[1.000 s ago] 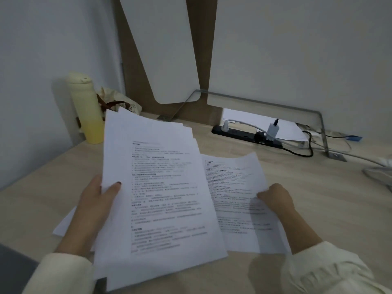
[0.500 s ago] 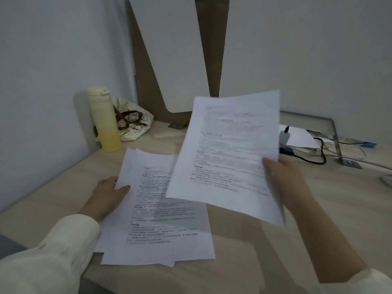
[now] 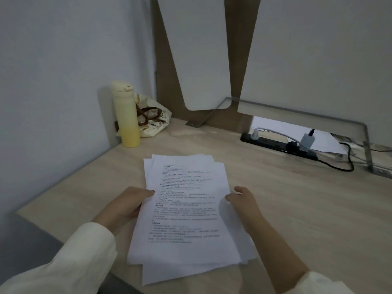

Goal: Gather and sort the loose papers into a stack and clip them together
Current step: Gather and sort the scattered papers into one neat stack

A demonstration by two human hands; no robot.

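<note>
Scene: a head-worn camera looks down on a pale wooden desk [image 3: 297, 198] in a corner between plain light walls.
Papers: a stack of papers [image 3: 186, 209], white sheets printed with lines of text too blurred to read, lies in the middle of the desk between both hands. The sheets are not squared, and their corners fan out at the far and near ends.
Left hand [image 3: 127, 205]: it grips the stack's left edge, with the thumb [image 3: 148, 193] lying on the top sheet and the fingers hidden beneath the paper.
Right hand [image 3: 244, 203]: it sits at the stack's right edge with the thumb tip touching the paper and the fingers curled. I cannot tell whether they reach under the sheets.
Sleeves: cream-coloured, on both forearms.
Far left corner: a tall yellow bottle [image 3: 127, 119] stands upright against the wall, with a printed cloth bag [image 3: 157, 122] slumped just beside it.
Far right: a black power strip [image 3: 271, 143] lies along the back of the desk and holds a white charger [image 3: 307, 141]. A dark cable trails off to the right.
Behind the strip: a single loose white sheet [image 3: 286, 132].
</note>
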